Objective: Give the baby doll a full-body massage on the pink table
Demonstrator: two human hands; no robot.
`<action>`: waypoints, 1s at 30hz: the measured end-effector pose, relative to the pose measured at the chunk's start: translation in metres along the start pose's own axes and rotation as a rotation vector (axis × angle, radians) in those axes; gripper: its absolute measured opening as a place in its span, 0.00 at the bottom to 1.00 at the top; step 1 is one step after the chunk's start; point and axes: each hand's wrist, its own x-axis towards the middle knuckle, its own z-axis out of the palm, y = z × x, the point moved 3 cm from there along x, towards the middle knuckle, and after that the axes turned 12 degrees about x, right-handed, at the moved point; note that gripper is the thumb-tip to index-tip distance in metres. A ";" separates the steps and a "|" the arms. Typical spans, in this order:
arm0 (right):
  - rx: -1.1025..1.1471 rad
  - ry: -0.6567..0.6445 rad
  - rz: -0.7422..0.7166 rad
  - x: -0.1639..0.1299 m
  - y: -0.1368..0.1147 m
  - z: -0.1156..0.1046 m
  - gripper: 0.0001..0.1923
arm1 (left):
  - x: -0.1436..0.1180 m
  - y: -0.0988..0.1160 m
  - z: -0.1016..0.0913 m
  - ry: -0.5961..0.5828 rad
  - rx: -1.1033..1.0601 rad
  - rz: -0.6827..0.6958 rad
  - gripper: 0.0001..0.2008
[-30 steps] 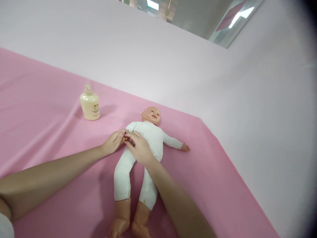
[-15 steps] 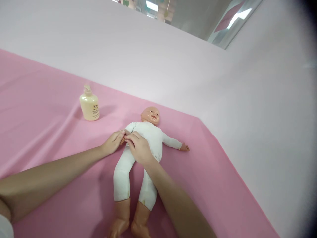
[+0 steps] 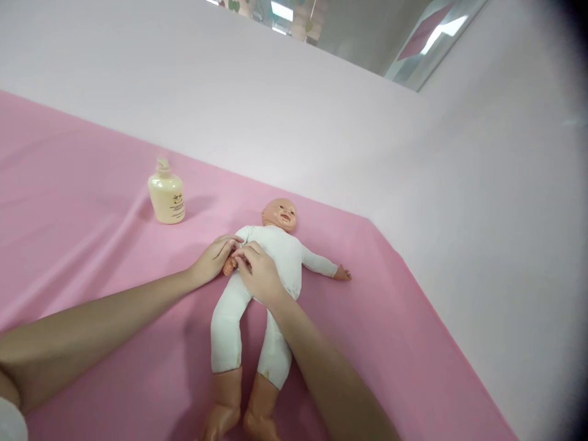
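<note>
A baby doll with a white cloth body lies on its back, its face tilted to one side. My left hand is curled round the doll's arm on the left side, near the wrist. The doll's small hand pokes out below my fingers. From the other side, my right hand pinches the same forearm by the wrist, partly covering the doll's belly. My fingertips overlap there, so the exact contact is partly hidden.
A pale yellow pump bottle stands upright to the left of the doll. Pink cloth with some folds covers the surface. White walls rise behind and at right, with a window at the top.
My left fingers have lifted and stretched further over the doll's arm. More of the doll's hand shows below them. My right hand has shifted only slightly.
</note>
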 end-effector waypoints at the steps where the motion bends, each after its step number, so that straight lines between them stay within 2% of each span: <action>1: -0.006 -0.035 -0.012 0.000 -0.001 0.001 0.12 | 0.000 -0.002 0.000 0.018 0.018 0.004 0.21; 6: -0.043 -0.189 -0.020 0.001 -0.007 0.004 0.25 | 0.003 -0.010 0.000 0.074 0.033 -0.004 0.21; 11: -0.041 -0.216 0.019 0.001 -0.008 0.003 0.28 | 0.003 -0.012 -0.005 0.131 0.001 -0.037 0.21; 16: -0.044 -0.178 0.031 0.001 -0.007 0.004 0.31 | 0.001 -0.010 -0.007 0.165 -0.085 -0.054 0.17; 21: -0.003 -0.078 0.020 0.002 -0.005 0.003 0.28 | -0.003 -0.001 -0.007 0.131 -0.135 0.050 0.10; 23: 0.029 -0.049 0.024 0.002 -0.004 0.002 0.26 | -0.005 0.001 -0.006 0.107 -0.151 0.098 0.12; 26: 0.069 -0.011 0.048 0.002 -0.001 0.000 0.24 | -0.006 0.004 -0.002 0.055 -0.155 0.152 0.20; 30: 0.108 -0.028 0.043 0.002 -0.001 -0.001 0.22 | -0.006 0.005 0.002 -0.023 -0.072 0.175 0.28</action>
